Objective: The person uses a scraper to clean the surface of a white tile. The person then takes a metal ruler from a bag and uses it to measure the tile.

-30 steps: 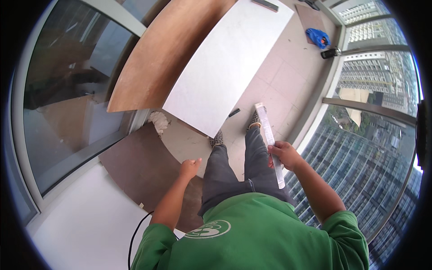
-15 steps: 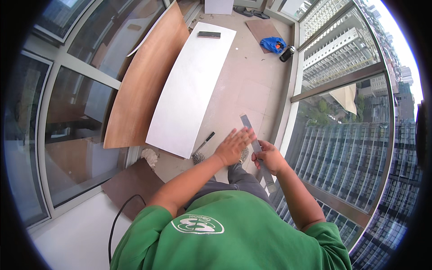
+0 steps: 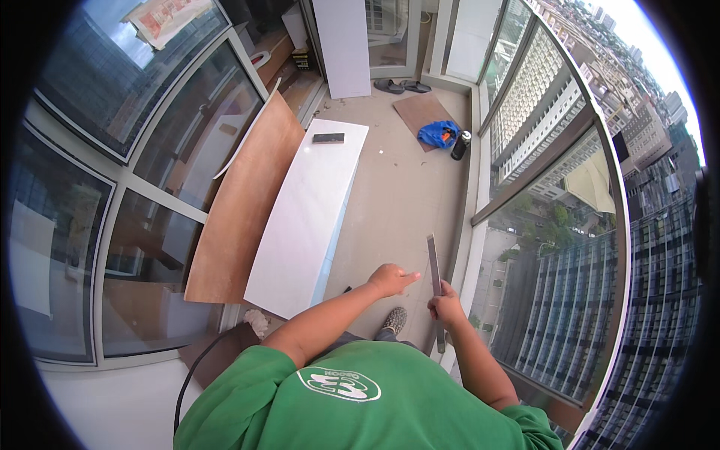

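My right hand (image 3: 446,306) is clamped on the long grey metal strip (image 3: 434,281) held upright by the balcony glass, so I steady it with my open left hand (image 3: 391,279) just beside.

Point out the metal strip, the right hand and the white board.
metal strip (image 3: 433,262), head view, bare upper length.
right hand (image 3: 445,305), head view, knuckles gripping the strip.
white board (image 3: 304,225), head view, middle of its top face.
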Motion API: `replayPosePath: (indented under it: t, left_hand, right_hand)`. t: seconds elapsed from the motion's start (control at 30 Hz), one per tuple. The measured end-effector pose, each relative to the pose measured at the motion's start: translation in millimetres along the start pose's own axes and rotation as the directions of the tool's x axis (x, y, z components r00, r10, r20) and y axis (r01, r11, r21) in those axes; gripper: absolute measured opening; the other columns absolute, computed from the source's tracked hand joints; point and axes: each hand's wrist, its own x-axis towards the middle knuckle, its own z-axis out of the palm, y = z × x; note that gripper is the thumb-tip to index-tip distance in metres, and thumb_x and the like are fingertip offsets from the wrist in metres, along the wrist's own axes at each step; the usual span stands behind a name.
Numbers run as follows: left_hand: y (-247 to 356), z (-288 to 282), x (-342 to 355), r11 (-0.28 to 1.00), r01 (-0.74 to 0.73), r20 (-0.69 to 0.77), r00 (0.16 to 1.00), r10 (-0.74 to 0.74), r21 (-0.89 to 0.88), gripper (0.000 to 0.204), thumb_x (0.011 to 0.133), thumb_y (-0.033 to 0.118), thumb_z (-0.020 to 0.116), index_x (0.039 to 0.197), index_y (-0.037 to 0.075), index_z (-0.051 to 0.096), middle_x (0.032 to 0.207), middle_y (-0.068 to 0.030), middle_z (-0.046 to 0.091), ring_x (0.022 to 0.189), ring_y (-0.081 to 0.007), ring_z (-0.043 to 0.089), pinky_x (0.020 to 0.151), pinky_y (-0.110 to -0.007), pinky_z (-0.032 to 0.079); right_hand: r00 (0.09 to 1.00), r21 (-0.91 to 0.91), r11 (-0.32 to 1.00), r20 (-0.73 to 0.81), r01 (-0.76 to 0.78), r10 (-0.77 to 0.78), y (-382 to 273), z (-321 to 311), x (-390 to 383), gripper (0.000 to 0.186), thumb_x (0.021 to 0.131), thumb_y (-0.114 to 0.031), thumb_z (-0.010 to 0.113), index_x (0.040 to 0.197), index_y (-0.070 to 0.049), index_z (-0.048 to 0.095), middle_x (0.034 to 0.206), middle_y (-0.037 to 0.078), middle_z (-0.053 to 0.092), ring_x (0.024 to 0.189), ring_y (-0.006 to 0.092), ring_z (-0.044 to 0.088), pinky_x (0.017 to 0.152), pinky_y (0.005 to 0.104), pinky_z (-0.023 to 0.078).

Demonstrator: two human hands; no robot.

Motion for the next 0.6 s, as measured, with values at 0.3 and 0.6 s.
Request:
replayPosePath:
  t: [0.3,0.6]
  left_hand:
    - [-156.8,-14.9,61.5,0.790,0.341,-0.330,0.926,-0.187,0.510,0.043,0.091,0.034,0.066,0.120,0.003,0.069,0.151,-0.0266,0.039,0.138,-0.0364,0.046,0.109,-0.042,0.044]
    - [-258.6,-5.4,155.0,0.875,-0.229,0.643,0.757,-0.115,0.426,0.076,0.091,0.067,0.053,0.156,0.030,0.041,0.168,-0.0152,0.023,0.155,-0.0403,0.020,0.121,-0.066,0.015]
  right_hand:
    - [0.948,-0.165,0.934,-0.067,-0.318,0.311,84.3,-76.7,15.1,0.015,0.090,-0.009,0.071,0.102,-0.001,0.068,0.064,0.004,0.056,0.046,0.0142,0.049,0.041,0.0333,0.039]
    - [0.945,-0.518,0.790,-0.175,-0.328,0.278,65.8,-103.8,58.3,0.034,0.083,-0.020,0.082,0.113,-0.006,0.073,0.081,0.012,0.070,0.060,0.0197,0.064,0.056,0.0353,0.052]
